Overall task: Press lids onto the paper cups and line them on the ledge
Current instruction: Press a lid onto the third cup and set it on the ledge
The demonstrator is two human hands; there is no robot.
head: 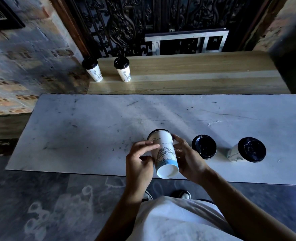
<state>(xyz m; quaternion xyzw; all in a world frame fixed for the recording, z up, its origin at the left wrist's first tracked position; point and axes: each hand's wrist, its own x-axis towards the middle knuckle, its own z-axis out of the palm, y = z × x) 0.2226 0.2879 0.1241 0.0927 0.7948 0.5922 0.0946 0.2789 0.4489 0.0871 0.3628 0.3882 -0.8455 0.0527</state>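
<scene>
Two bare forearms reach forward from the bottom of the frame and converge at the near edge of the marble slab (74,136). The left hand (140,160) has its fingers curled, index and thumb pinching the side of a tilted paper cup (164,153). The right hand (187,157) cups the opposite side, its fingertips (176,138) at the lidded rim, wrist bent inward.

Held cup (164,153) white w/ black line art, blue band; lids (203,146) black; ledge (196,73) pale wood.
</scene>
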